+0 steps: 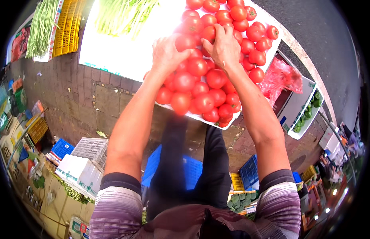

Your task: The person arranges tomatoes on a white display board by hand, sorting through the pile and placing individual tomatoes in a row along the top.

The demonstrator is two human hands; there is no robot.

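A heap of red tomatoes [200,86] covers a white foam tray [200,117] in front of me. My left hand [170,53] rests against a tomato [185,42] at the heap's left side, its thumb pointing right; glare and the back of the hand hide most of its fingertips. Close to its right, my right hand [223,46] reaches over the heap, thumb and fingers curled around one tomato [209,33]. Whether that tomato is lifted or still lies on the others, I cannot tell.
Left of the tomatoes, green vegetable stalks [125,15] lie on a brightly lit white surface [113,50]. A yellow crate [67,28] is at the upper left. Right are red plastic bags [280,78] and a foam box of green peppers [307,115]. A blue crate [192,170] stands behind my legs.
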